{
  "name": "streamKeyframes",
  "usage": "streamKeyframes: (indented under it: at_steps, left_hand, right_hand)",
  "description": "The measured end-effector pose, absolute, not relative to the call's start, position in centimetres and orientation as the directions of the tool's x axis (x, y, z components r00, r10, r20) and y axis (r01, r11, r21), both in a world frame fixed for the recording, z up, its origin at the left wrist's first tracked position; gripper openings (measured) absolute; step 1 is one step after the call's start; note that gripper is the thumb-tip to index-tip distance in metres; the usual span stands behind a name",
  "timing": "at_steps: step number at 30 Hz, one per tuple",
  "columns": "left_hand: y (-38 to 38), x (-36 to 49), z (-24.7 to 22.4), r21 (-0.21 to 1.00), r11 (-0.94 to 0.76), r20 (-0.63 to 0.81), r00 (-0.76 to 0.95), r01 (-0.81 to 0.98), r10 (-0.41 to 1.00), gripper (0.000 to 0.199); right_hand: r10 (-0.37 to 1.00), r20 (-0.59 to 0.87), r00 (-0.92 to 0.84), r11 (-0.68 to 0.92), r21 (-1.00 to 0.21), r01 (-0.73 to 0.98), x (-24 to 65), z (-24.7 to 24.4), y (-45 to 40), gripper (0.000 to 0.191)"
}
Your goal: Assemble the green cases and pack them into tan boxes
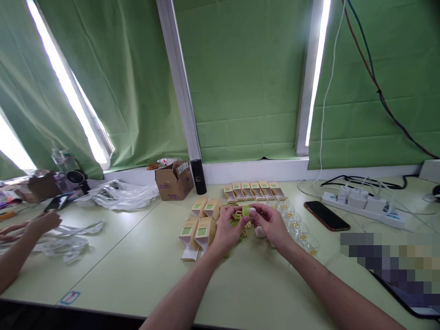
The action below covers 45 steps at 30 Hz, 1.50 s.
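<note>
My left hand and my right hand meet above the table, fingers pinched. Between them is a yellow-green band, gripped by my left fingers. My right fingertips pinch a small white piece at the band's right side; its exact kind is unclear. More green cords or bands lie below, partly hidden by my hands. A white rounded piece rests under my right hand. Open tan boxes with green windows stand left of my hands. Clear round containers with yellow centres line up at the right.
More small boxes form a row behind. A cardboard box and black cylinder stand near the wall. A phone and power strip lie right. Another person's hands are beside white plastic strips at left.
</note>
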State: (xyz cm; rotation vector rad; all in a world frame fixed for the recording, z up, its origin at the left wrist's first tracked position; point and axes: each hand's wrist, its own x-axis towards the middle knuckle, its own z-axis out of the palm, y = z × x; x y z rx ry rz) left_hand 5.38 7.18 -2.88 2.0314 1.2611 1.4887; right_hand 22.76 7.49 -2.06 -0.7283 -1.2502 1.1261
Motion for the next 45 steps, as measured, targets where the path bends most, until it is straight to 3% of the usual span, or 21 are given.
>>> streamKeyframes:
  at_steps: [5,11,18,22,25,28,31,35,45]
  left_hand:
    - [6.3,6.0,-2.6,0.572,-0.675,0.713,0.124,0.465,0.690,0.050]
    - [5.9,6.6,-3.3,0.626,-0.677,0.673,0.170,0.386,0.720,0.050]
    - [5.7,6.7,-3.2,0.585,-0.712,0.709,0.182,0.388,0.682,0.051]
    - [5.6,6.9,-2.9,0.649,-0.686,0.684,0.142,0.328,0.715,0.046]
    - [5.9,6.8,-2.8,0.779,-0.605,0.599,0.088,0.167,0.796,0.049]
    - [6.4,6.6,-2.8,0.871,-0.491,0.488,0.093,0.007,0.868,0.058]
    - [6.6,6.5,-2.8,0.890,-0.452,0.455,0.090,-0.055,0.886,0.061]
    - [6.6,6.7,-2.9,0.895,-0.443,0.447,0.102,-0.059,0.889,0.061]
    - [5.9,7.1,-2.2,0.913,-0.399,0.407,0.151,-0.079,0.901,0.065]
  right_hand:
    - [0.934,0.356,-0.033,0.335,-0.904,-0.266,22.6,-2.1,7.6,0.054]
    - [0.934,0.356,-0.025,0.335,-0.899,-0.283,22.3,-2.8,7.5,0.055]
    - [0.926,0.376,-0.028,0.355,-0.894,-0.274,21.7,-3.0,7.2,0.056]
    - [0.919,0.390,-0.062,0.364,-0.898,-0.245,22.0,-2.9,7.1,0.052]
    - [0.880,0.462,-0.110,0.459,-0.887,-0.053,22.7,-2.5,6.9,0.044]
    - [0.777,0.621,-0.107,0.625,-0.740,0.249,23.7,-1.9,6.7,0.035]
    - [0.623,0.747,-0.232,0.739,-0.465,0.488,24.4,-1.3,6.7,0.041]
    - [0.484,0.775,-0.408,0.775,-0.162,0.611,24.8,-1.0,7.1,0.037]
    - [0.385,0.825,-0.414,0.824,-0.105,0.556,25.0,-2.8,7.9,0.033]
